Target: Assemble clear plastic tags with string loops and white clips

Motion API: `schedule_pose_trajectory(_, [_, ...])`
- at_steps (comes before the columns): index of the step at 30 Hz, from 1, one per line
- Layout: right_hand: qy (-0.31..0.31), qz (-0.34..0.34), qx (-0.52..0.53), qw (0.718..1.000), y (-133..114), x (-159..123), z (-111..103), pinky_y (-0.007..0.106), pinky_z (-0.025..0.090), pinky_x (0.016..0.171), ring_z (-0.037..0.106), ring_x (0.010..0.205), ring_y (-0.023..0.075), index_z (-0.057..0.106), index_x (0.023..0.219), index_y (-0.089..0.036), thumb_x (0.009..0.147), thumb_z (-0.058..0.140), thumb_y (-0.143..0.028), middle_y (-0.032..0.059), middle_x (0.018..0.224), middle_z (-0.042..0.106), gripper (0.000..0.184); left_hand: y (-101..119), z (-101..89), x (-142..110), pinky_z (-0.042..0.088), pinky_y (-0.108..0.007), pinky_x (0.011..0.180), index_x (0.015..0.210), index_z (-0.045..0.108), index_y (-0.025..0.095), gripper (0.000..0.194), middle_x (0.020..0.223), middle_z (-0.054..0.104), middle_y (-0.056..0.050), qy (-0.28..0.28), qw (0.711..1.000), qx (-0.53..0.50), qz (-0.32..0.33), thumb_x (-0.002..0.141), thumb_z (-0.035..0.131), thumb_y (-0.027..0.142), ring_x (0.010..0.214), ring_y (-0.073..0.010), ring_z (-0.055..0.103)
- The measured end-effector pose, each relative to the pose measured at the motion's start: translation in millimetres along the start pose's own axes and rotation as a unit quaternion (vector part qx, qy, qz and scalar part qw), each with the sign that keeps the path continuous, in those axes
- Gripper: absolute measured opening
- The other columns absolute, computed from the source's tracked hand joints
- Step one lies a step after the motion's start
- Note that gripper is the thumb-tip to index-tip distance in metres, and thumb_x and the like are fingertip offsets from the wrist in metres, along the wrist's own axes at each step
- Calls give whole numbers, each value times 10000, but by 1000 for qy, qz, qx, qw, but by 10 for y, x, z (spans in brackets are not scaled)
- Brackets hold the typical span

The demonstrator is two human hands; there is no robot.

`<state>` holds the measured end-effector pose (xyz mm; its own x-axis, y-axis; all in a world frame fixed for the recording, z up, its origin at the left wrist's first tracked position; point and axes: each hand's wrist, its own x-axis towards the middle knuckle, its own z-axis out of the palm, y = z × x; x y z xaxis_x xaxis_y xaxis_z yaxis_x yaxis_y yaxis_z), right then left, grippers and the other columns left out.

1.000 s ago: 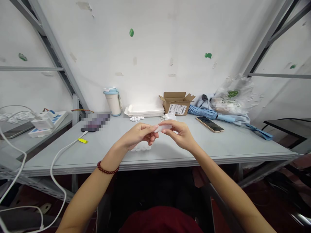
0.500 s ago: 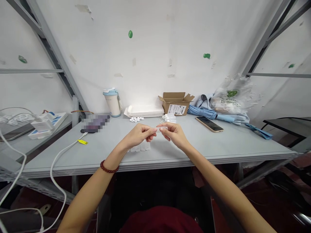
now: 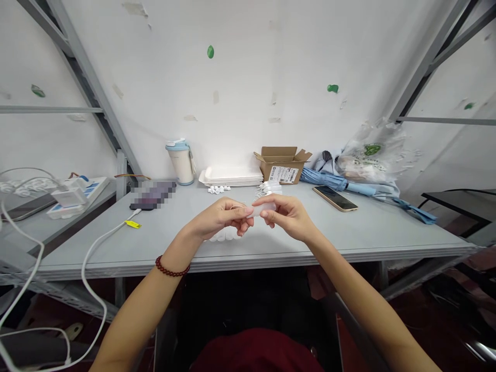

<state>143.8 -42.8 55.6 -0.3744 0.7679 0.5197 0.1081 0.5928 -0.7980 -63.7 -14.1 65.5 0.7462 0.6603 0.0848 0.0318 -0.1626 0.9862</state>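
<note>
A small translucent plastic bottle point(image 3: 262, 208) lies sideways between my hands, above the table. My left hand point(image 3: 225, 217), with a red bead bracelet at the wrist, pinches its left end between thumb and fingers. My right hand point(image 3: 284, 213) is closed around the bottle's right part. Several similar translucent bottles point(image 3: 225, 236) rest on the table under my left hand, partly hidden by it. Beyond my hands, small white caps point(image 3: 219, 189) lie in a group. More clear bottles with thin tips point(image 3: 270, 187) lie in front of the cardboard box, partly covered by my right hand.
Along the wall stand a tumbler point(image 3: 181, 161), a stack of white trays point(image 3: 232, 176) and an open cardboard box point(image 3: 282, 166). A phone point(image 3: 335, 198) and a folded blue umbrella point(image 3: 329, 180) lie right. A cabled phone point(image 3: 153, 195) is left.
My right hand has shifted slightly right and nearer me, with more of the bottle showing between its fingers. My left hand still pinches the left end. The view has moved slightly.
</note>
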Motion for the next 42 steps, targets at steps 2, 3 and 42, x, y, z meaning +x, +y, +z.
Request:
schedule_pose_trajectory(2, [1,12,3,1000,25,12,1,219,414,493,490,505,75,693,961,-194,807,638,-383,-21,624,587,249,7,8,5,454,-266,602,719,674,126,340,618,580,-16,-1,1000,27,-1,833,593,437,556,-109,539])
schedule_pose_trajectory(3, [5,21,5,1000,57,23,3,217,395,483,473,488,74,692,946,-186,809,634,-388,-33,572,553,250,4,10,14,450,-264,604,721,671,127,347,610,577,-13,2,999,48,0,834,586,444,558,-110,536])
schedule_pose_trajectory(42, [179,38,-348,920,1491,481,-793,318,458,753,603,743,193,691,1019,-128,811,500,-280,97,861,708,321,-932,-1579,418,440,-331,771,741,637,129,180,782,691,-107,412,754,508,-63,755,464,177,836,-248,615])
